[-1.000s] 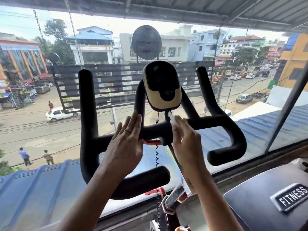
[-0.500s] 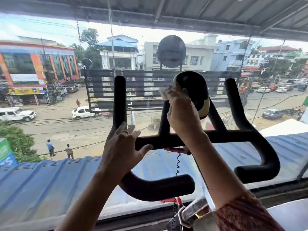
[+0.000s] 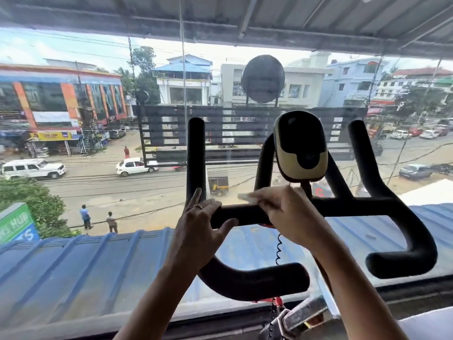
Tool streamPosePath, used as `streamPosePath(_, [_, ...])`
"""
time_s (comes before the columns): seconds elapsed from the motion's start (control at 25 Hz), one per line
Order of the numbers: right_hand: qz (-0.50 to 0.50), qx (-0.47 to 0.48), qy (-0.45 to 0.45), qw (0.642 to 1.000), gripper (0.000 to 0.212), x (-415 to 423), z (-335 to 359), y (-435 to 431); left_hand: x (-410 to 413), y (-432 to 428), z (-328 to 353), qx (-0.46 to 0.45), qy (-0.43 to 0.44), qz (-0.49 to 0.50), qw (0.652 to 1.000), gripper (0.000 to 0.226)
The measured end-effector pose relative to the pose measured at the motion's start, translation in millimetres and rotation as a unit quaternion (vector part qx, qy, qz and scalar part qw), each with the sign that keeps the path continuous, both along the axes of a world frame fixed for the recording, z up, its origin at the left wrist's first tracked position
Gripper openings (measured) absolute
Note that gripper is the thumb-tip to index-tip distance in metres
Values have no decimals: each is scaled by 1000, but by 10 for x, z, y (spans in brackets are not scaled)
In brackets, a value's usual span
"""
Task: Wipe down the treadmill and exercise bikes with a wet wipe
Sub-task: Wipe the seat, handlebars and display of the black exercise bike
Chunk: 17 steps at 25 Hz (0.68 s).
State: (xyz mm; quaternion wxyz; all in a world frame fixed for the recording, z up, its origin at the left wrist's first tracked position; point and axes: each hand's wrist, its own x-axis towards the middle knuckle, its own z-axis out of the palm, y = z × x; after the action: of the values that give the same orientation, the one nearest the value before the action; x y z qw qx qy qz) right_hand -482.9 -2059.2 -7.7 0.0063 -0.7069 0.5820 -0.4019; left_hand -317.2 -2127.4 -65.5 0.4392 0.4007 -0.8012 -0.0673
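Note:
The exercise bike's black handlebar point(image 3: 362, 207) fills the middle of the head view, with a black-and-beige console point(image 3: 301, 148) mounted above its crossbar. My left hand point(image 3: 198, 229) rests on the left part of the crossbar, fingers straight over it and thumb below. My right hand point(image 3: 286, 214) pinches a white wet wipe point(image 3: 246, 196) and presses it on the crossbar just below the console. Only an edge of the wipe shows past my fingers.
A large glass window point(image 3: 98, 168) stands right behind the handlebar, with a street and buildings beyond. A coiled black cable point(image 3: 278, 249) hangs from the bar's centre. The bike's stem and clamp point(image 3: 291, 317) sit at the bottom.
My right hand came down from the console's top to the crossbar below it, taking the wipe along. My left hand stayed on the left of the crossbar.

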Motion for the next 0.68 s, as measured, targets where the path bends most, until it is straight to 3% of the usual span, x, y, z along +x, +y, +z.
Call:
streamPosePath(0.08, [-67,-111,11,991,30,-95,228,-250,0,0,4,-1,-6,4,1000,47])
streamPosePath(0.28, [-95,-13,168,981,21,-30,-73,-631,4,-2,7,-2,-10,2,1000,41])
streamPosePath(0.36, [-97,-7,154,983,35,113,-228,-399,8,-1,18,-9,-4,-3,1000,37])
streamPosePath(0.44, [-40,-30,118,992,44,226,-318,-114,9,9,33,-5,4,-7,1000,37])
streamPosePath(0.6, [-21,-7,25,999,33,329,-196,66,36,-7,31,-16,-8,-28,999,41])
streamPosePath(0.68, [4,1,59,998,40,303,-161,-62,35,-6,43,-19,-11,-41,999,42])
